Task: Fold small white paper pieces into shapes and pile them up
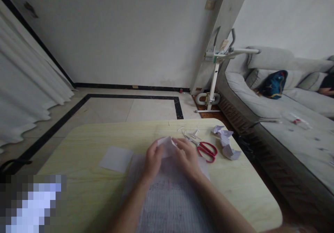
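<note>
Between my two hands is a small sheet of white paper (165, 147), raised a little over the table. My left hand (153, 159) is closed on its left edge. Its right side is pinched by my right hand (187, 155), near an upturned corner. Beneath my hands lies a large lined sheet with writing (169, 201). Scissors with red handles (207, 152) rest just right of my right hand. A square of white paper (116, 159) lies flat to the left.
Folded paper pieces (226, 143) sit at the table's right edge. Thin paper scraps (193, 133) lie behind the scissors. The pale wooden table (250, 194) has rounded corners. Beyond it are an exercise machine (214, 76) and a grey sofa (242, 95) with a blue bag (274, 84).
</note>
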Demonstrator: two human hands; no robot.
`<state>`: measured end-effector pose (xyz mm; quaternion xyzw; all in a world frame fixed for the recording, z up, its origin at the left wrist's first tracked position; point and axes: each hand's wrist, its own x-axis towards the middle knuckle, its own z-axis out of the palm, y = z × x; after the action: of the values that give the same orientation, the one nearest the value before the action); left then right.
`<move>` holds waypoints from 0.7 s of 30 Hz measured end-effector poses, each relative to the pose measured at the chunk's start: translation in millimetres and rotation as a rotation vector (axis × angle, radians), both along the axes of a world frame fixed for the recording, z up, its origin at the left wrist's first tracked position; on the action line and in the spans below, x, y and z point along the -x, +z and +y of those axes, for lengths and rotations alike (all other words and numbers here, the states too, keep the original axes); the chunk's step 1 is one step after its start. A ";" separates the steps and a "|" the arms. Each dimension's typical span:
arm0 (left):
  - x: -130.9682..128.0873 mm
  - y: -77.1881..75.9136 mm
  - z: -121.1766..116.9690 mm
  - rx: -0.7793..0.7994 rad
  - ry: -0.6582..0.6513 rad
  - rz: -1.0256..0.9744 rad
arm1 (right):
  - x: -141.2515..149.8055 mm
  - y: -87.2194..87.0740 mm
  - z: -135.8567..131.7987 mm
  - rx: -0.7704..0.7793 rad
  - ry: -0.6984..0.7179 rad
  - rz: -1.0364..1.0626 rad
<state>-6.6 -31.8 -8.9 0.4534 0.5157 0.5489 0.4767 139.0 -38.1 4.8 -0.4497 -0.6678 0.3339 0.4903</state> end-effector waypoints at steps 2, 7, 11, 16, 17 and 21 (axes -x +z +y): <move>-0.7 1.2 -0.4 0.018 -0.014 -0.024 | -1.2 -0.5 -0.5 -0.017 0.033 0.008; -0.7 6.0 -3.3 0.004 -0.025 0.026 | -0.9 -3.0 -0.3 -0.026 0.031 0.016; -1.5 6.3 -4.8 -0.001 -0.088 0.022 | 1.1 -5.6 0.1 -0.040 0.028 -0.007; -4.1 2.9 -3.8 0.049 -0.119 -0.034 | 2.6 -11.1 1.4 -0.075 0.023 -0.014; -4.0 2.5 -3.3 0.051 -0.106 -0.026 | 2.9 -12.3 1.5 -0.082 0.022 -0.018; -2.4 2.5 -1.8 0.030 -0.059 -0.012 | 4.6 -16.8 1.4 -0.100 -0.014 -0.005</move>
<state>-4.2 -33.6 -6.3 0.4582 0.5074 0.5294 0.5023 134.4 -36.7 -12.1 -0.4300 -0.6818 0.2954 0.5128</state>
